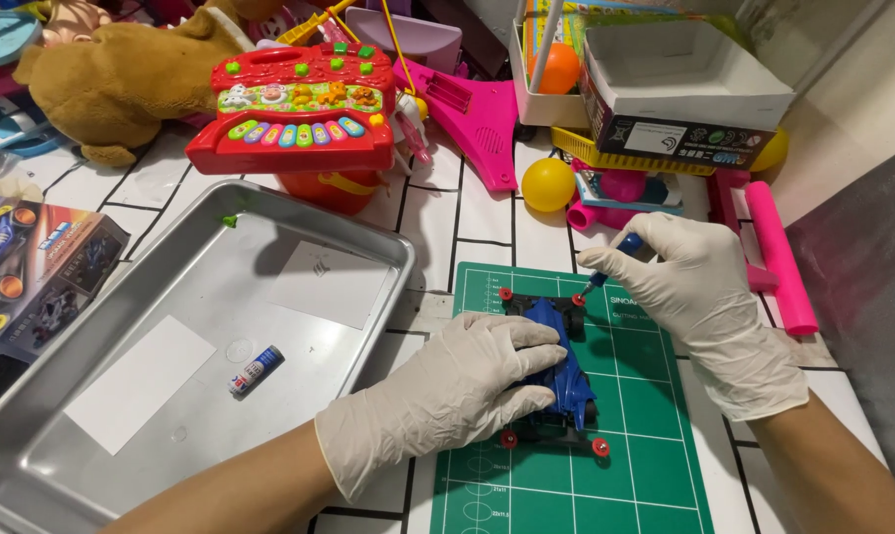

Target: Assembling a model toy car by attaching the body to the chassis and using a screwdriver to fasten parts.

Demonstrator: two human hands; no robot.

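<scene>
Left hand (447, 391): gloved in white, laid flat over the blue toy race car (564, 381) with the fingers curled down its side, pinning it in place.
Right hand (699, 297): gloved too, fingers pinched shut round a small blue-handled screwdriver (610, 265), held upright with the tip down at the car's far end, by a red wheel.
Toy car: lies lengthwise on the green cutting mat (655, 465), nose towards the person, small red wheels showing at all four corners.
Step in hand: by the look of it, a screw at the car's far end is being worked while the other hand steadies the body.
Next move calls for: a steady downward press and the tip kept seated; the car must not slide on the mat.
Metal tray (62, 435): just left of the mat, holding a small battery (256, 370) and two pale paper pieces.
Further out: a red toy keyboard (294, 109), a brown plush toy (121, 79), a pink toy guitar (477, 119), a yellow ball (548, 184) and an open cardboard box (680, 89) along the far edge of the white tiled table (482, 213).
</scene>
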